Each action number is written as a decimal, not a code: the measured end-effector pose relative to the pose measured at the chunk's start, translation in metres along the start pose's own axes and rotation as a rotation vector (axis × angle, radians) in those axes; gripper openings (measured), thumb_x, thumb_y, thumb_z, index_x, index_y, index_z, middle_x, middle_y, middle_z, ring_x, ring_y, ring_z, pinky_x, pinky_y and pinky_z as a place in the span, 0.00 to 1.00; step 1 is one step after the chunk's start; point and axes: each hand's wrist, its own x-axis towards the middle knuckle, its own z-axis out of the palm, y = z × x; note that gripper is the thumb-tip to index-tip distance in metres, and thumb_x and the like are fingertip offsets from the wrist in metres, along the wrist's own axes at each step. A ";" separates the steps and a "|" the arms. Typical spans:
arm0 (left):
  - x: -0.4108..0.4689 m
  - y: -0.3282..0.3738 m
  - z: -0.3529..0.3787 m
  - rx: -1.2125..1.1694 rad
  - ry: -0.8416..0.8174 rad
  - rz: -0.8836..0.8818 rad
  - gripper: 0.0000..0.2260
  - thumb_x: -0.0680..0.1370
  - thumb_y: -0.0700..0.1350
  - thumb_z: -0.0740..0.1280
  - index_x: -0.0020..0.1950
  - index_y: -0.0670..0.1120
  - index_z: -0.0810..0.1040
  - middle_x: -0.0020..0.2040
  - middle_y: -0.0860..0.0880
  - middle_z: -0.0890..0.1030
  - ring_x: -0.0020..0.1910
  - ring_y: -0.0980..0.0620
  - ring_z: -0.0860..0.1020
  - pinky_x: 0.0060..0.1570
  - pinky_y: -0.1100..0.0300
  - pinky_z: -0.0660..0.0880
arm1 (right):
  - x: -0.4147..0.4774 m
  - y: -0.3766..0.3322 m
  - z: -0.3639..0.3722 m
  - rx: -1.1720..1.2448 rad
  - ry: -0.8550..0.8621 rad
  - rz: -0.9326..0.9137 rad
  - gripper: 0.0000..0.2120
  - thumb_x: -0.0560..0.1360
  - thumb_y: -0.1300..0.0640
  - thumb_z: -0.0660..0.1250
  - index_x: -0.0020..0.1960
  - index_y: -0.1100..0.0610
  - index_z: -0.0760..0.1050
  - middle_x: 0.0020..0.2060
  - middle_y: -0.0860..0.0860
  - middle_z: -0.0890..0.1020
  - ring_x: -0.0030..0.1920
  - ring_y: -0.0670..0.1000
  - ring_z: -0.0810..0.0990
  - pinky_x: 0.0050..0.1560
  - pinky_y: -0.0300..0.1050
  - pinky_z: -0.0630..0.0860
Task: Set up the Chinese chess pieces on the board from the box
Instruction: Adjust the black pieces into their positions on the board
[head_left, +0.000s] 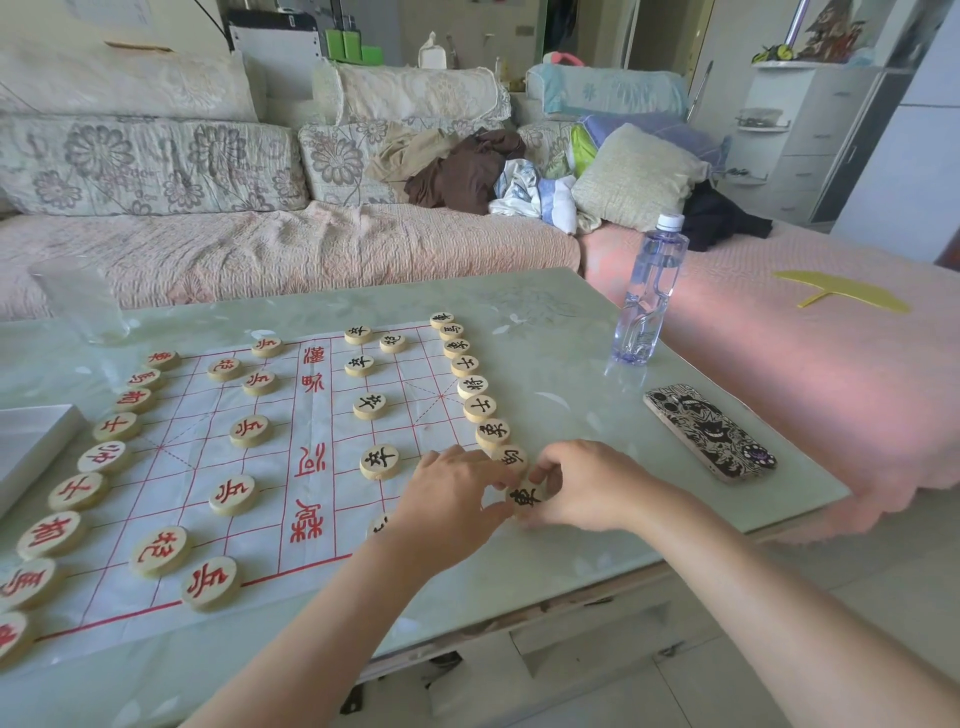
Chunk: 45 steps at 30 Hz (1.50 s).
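Head view looks down on a pale green glass-topped table with a white paper board printed in red lines. Both hands meet at the board's near right corner. The right hand and the left hand each have their fingertips curled onto the same black-lettered piece, pinching it from either side as it lies at the corner of the grid. That piece sits just beside the next one in the black back row, which runs along the board's right edge away from the camera. More black pieces, such as one near the river text, stand further in on that half. On the left half the red-lettered back row lines the left edge, with red pawns like the nearest one further in. A white box lies at the table's left edge, partly out of frame. A clear water bottle stands near the table's far right corner, and a phone in a patterned case lies face down to the right of the board. A sofa runs behind the table.
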 end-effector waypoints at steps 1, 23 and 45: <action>-0.001 0.001 0.001 0.005 -0.004 0.000 0.12 0.76 0.57 0.66 0.59 0.59 0.77 0.53 0.60 0.78 0.55 0.55 0.71 0.57 0.60 0.63 | 0.001 0.001 -0.001 0.028 -0.027 -0.021 0.23 0.59 0.36 0.78 0.50 0.41 0.76 0.45 0.41 0.79 0.44 0.43 0.79 0.39 0.40 0.72; -0.008 -0.007 0.004 -0.073 0.092 -0.032 0.10 0.74 0.53 0.69 0.56 0.59 0.79 0.51 0.60 0.78 0.53 0.56 0.73 0.54 0.58 0.68 | 0.000 -0.006 -0.010 0.082 0.054 -0.090 0.18 0.67 0.40 0.74 0.54 0.41 0.75 0.47 0.39 0.78 0.50 0.44 0.78 0.51 0.43 0.77; -0.084 -0.075 -0.046 -0.027 -0.051 -0.199 0.23 0.69 0.64 0.68 0.62 0.59 0.71 0.53 0.62 0.72 0.52 0.58 0.69 0.55 0.59 0.70 | 0.040 -0.094 0.036 -0.298 -0.062 -0.335 0.27 0.74 0.59 0.64 0.71 0.40 0.70 0.67 0.44 0.74 0.67 0.51 0.73 0.63 0.50 0.73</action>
